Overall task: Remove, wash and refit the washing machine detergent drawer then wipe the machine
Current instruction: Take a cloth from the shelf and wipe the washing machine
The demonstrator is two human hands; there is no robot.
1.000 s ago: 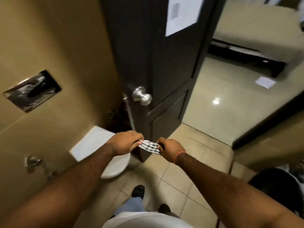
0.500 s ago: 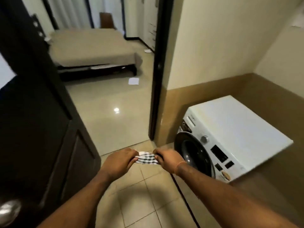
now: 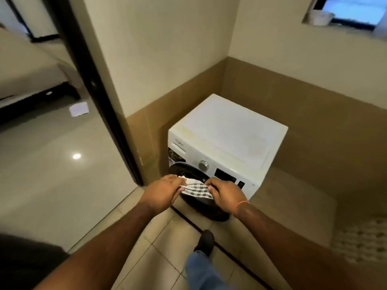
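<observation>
A white front-loading washing machine (image 3: 228, 130) stands in the corner against the tan wall, with a dark round door (image 3: 186, 170) and a silver dial (image 3: 203, 165). Its detergent drawer (image 3: 178, 147) sits shut at the upper left of the front panel. A black-and-white checked cloth (image 3: 196, 190) is stretched between both hands in front of the door. My left hand (image 3: 165, 190) grips its left end and my right hand (image 3: 223, 193), with an orange band on the wrist, grips the right end.
A dark door frame (image 3: 92, 84) stands left of the machine, opening onto a glossy floor with a bed (image 3: 27, 65) and a white paper (image 3: 79, 109). My shoe (image 3: 205, 241) is on the tiled floor. A window (image 3: 354, 11) sits high at the right.
The view has swung right from the dark door and toilet to the washing machine, which is now closer and centred. Both hands still hold the cloth stretched between them.
</observation>
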